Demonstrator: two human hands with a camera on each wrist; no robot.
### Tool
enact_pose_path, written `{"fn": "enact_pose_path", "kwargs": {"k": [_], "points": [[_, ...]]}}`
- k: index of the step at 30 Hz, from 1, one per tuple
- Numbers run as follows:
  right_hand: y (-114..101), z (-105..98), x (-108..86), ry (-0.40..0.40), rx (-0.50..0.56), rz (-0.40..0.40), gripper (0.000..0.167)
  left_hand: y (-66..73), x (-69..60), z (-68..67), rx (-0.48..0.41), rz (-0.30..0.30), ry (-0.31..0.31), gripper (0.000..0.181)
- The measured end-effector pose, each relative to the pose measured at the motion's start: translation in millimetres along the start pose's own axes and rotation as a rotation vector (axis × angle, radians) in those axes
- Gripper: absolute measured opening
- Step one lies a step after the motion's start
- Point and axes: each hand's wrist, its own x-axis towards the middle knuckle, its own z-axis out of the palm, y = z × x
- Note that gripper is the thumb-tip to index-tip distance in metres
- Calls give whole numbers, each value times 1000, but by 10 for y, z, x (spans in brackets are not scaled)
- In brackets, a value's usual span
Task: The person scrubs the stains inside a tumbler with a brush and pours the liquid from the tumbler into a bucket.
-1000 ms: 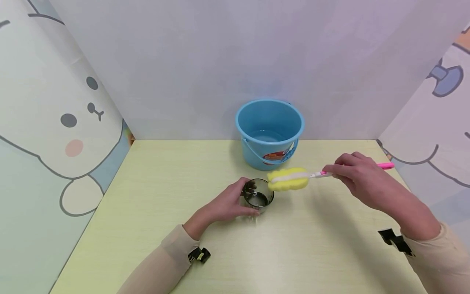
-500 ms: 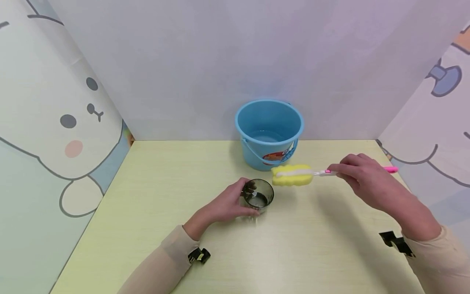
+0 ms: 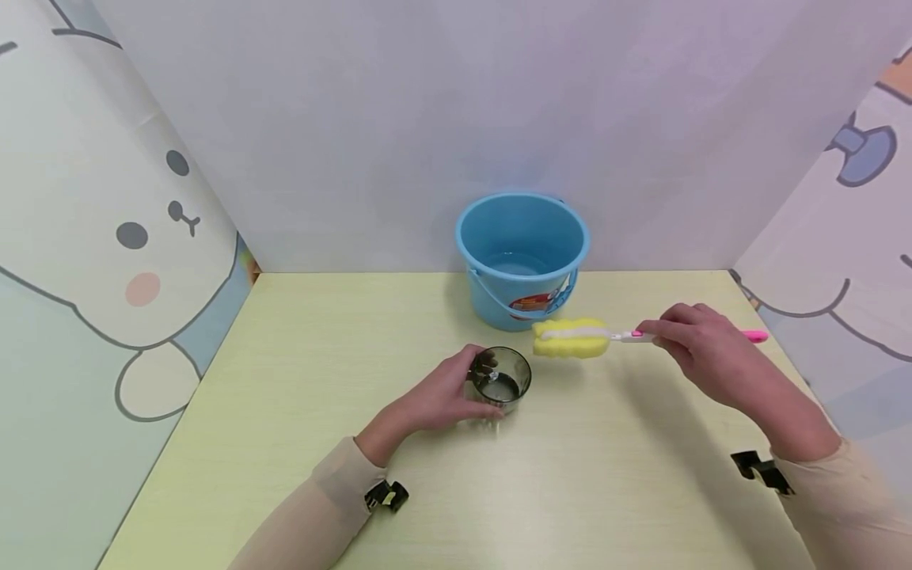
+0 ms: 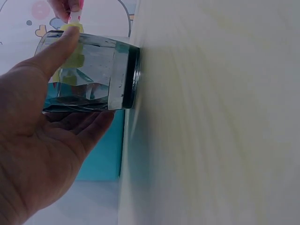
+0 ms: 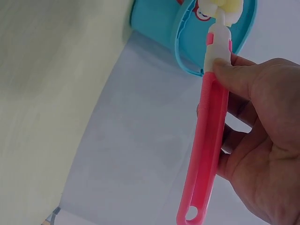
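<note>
My left hand [image 3: 445, 393] grips a dark, see-through glass cup [image 4: 93, 70] from its left side. The cup stands upright on the table, and fingers curl behind it in the left wrist view. My right hand [image 3: 701, 348] pinches the handle [image 5: 206, 136] of a sponge bottle brush, pink with a white neck. The brush's yellow and white sponge head [image 3: 571, 339] points left. It hovers above the table to the right of the cup, apart from it, just in front of the bucket.
Behind the cup stands a light blue bucket [image 3: 523, 237], its handle hanging down at the front. A little water seems to lie inside. The pale yellow table [image 3: 342, 332] meets a plain back wall [image 3: 356, 134] and side walls printed with cartoon animals.
The brush has shifted right, away from the cup's rim, with my right hand moving the same way. My left hand and the cup have stayed put.
</note>
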Motion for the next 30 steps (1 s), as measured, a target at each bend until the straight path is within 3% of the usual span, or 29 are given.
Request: {"fn": "enact_pose_path", "kwargs": {"k": [23, 30], "points": [[176, 342, -147, -31, 46, 48, 46, 16, -4, -14, -9, 1, 4, 87], [180, 438, -193, -75, 60, 90, 43, 11, -6, 0, -11, 0, 3, 87]]}}
